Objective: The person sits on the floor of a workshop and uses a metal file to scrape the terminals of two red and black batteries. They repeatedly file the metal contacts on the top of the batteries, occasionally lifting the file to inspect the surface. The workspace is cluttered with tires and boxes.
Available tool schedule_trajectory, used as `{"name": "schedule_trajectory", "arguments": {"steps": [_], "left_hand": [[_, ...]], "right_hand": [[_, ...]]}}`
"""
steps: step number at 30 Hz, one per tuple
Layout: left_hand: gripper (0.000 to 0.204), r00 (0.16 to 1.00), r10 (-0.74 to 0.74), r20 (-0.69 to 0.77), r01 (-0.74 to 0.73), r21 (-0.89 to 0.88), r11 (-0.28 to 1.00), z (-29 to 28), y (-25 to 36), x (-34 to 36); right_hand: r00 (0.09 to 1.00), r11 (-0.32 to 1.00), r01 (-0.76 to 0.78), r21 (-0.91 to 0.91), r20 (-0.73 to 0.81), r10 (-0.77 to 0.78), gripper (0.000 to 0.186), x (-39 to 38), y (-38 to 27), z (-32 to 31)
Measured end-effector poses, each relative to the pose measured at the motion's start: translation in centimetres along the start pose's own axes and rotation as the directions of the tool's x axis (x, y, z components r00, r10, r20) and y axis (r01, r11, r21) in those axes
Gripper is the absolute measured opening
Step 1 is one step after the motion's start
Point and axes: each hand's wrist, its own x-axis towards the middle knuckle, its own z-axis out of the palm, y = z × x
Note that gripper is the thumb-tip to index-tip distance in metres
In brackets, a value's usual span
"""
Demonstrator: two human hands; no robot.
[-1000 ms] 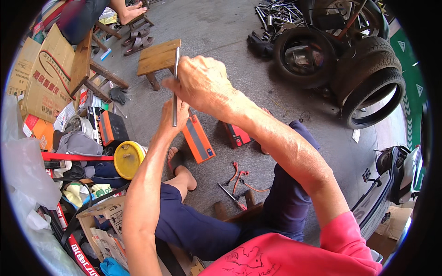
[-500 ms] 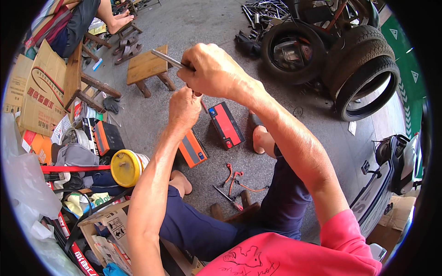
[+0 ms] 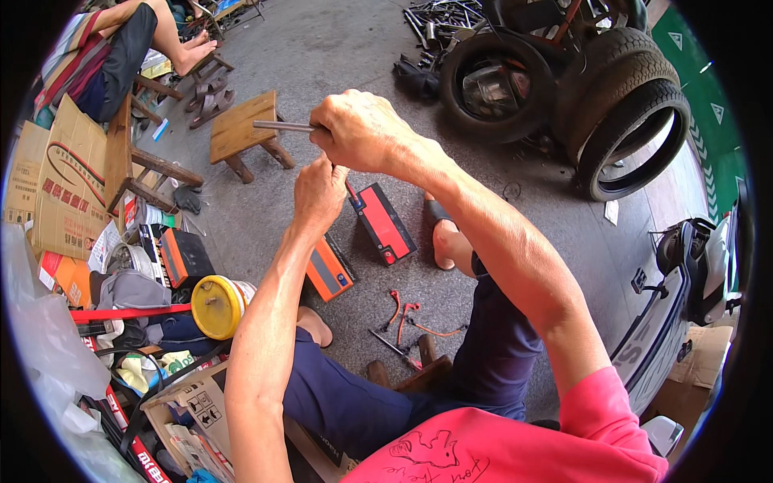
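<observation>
My right hand (image 3: 358, 129) is closed on a thin metal rod (image 3: 282, 125), held sideways with its free end pointing left. My left hand (image 3: 320, 193) is closed just below it, around an upright tool with a reddish shaft (image 3: 352, 190) showing under the fingers; where the two pieces meet is hidden. Below them on the floor lie a black battery with a red top (image 3: 380, 221) and an orange-and-grey battery (image 3: 328, 267). Red cables (image 3: 435, 328) and a slim metal tool (image 3: 386, 344) lie nearer my legs.
A wooden stool (image 3: 243, 127) stands ahead, and another person's bare legs (image 3: 173, 40) show at upper left. Tires (image 3: 632, 137) and metal parts (image 3: 431, 24) are piled at right. Cardboard (image 3: 68, 181), a yellow-lidded bucket (image 3: 216, 307) and clutter line the left; a scooter (image 3: 676, 282) stands right.
The rod has swung from pointing up and down to lying sideways. My left hand has risen a little under my right. The view has shifted, showing more of the red battery.
</observation>
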Motion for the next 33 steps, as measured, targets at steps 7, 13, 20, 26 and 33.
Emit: {"name": "schedule_trajectory", "arguments": {"steps": [7,13,20,26,33], "left_hand": [[0.033,0.999,-0.031,0.009,0.031,-0.007,0.999,0.1,-0.2,0.1],[0.028,0.997,-0.048,0.066,0.052,-0.064,0.997,-0.4,0.0,-0.3],[0.029,0.983,0.093,-0.161,-0.113,-0.118,0.987,1.4,-1.8,-1.4],[0.026,0.996,0.059,-0.068,-0.066,-0.094,0.993,1.0,-1.5,-1.1],[0.025,0.995,0.064,-0.08,-0.069,-0.063,0.996,0.0,0.3,-0.9]], "right_hand": [[0.999,0.999,0.037,-0.012,-0.013,-0.037,0.02,0.3,0.2,0.2],[0.981,0.981,0.189,-0.033,0.04,-0.188,0.015,0.1,0.3,-1.0],[0.932,0.925,0.363,-0.111,0.055,-0.359,0.006,-0.4,-1.0,-1.3],[0.915,0.915,0.382,-0.134,-0.087,-0.395,0.006,-0.5,-0.3,-0.3],[0.928,0.932,0.319,-0.172,-0.141,-0.343,0.007,-1.0,-0.4,-0.6]]}}
